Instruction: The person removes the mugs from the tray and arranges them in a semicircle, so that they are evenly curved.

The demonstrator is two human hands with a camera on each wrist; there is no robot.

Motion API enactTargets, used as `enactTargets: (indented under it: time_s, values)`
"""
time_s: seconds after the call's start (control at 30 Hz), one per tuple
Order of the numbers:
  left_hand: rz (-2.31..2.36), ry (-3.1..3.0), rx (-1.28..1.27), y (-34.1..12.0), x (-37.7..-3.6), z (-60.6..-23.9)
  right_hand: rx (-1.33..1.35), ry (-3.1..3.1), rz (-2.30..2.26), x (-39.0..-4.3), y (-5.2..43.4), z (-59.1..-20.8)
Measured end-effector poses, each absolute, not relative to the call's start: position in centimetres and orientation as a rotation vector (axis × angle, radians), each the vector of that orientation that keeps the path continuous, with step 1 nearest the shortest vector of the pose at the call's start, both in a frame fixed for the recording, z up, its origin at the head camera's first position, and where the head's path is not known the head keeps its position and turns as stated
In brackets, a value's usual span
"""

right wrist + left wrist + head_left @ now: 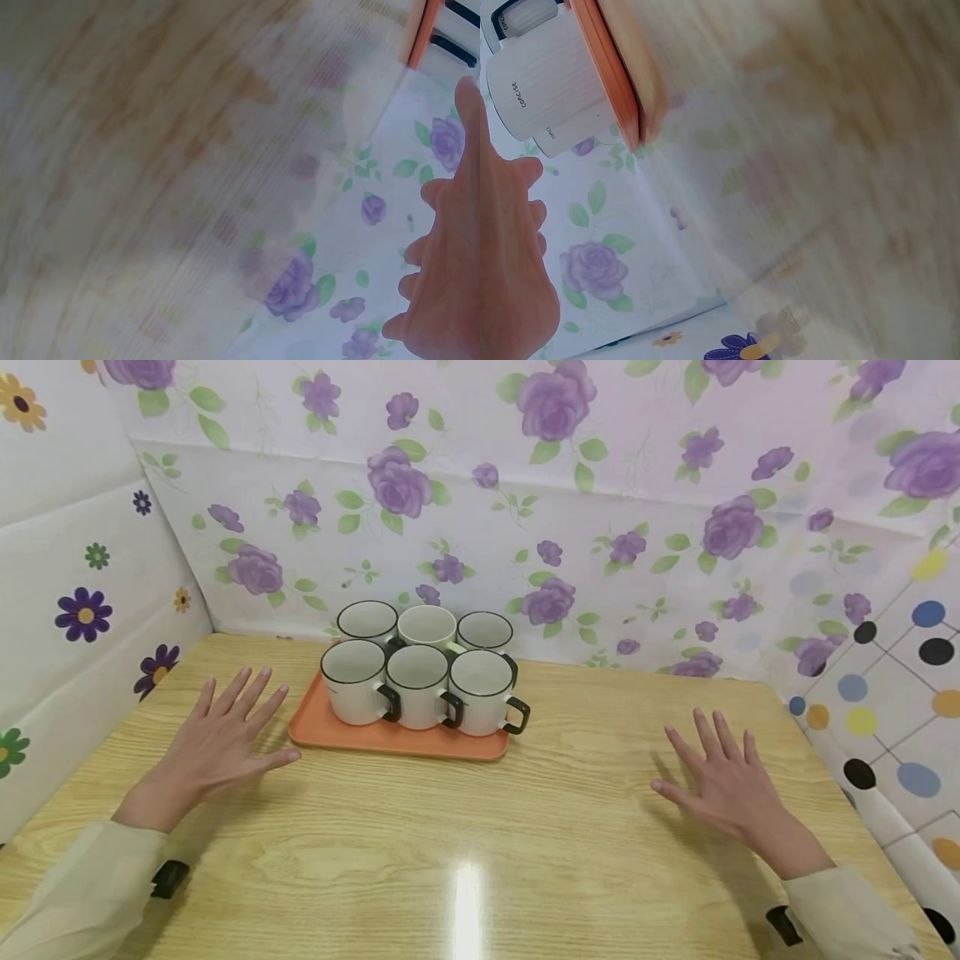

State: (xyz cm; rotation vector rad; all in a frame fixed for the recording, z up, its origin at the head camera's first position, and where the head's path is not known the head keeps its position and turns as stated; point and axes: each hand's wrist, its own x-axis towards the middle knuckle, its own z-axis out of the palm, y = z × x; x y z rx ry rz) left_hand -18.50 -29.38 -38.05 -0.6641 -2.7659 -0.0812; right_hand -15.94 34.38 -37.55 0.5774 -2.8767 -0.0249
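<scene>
Several white mugs stand upright in two rows on an orange tray (pixel 397 744), which lies toward the back of the table. In the front row are a left mug (pixel 356 693), a middle mug (pixel 416 697) and a right mug (pixel 478 703), all with dark rims and black handles. One back-row mug (pixel 426 625) has a pale handle. My left hand (pixel 217 743) is spread, palm down, to the left of the tray, holding nothing. Farther off, right of the tray, my right hand (pixel 723 785) also has its fingers spread and holds nothing.
The wooden table (pixel 360 860) is glossy and reflects a light near its front. A flowered cloth (pixel 465 527) hangs directly behind the tray. Patterned side cloths (pixel 67 552) rise along the left and right table edges.
</scene>
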Motion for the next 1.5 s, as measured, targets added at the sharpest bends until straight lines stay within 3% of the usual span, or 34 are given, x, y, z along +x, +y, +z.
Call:
enactTargets:
  time_s: [0.47, 0.57, 0.77, 0.97, 1.5]
  values:
    - [-0.043, -2.805, -0.637, -29.2, -18.6, -38.2, 0.578, -2.863, -0.040, -15.9, 34.5, -37.3]
    - [-0.234, -2.900, -0.605, -28.9, -18.5, -38.0, 0.567, -2.940, 0.076, -15.9, 34.2, -37.1]
    - [-1.003, -3.024, -0.460, -28.5, -18.8, -37.3, 0.529, -3.098, 0.775, -15.8, 32.6, -36.3]
    - [-1.439, -2.982, -0.281, -28.1, -19.8, -37.3, 0.485, -3.049, 0.957, -16.7, 31.3, -36.7]
    - [-1.687, -2.921, -0.020, -26.6, -23.2, -39.6, 0.324, -2.957, 1.517, -22.2, 25.7, -37.3]
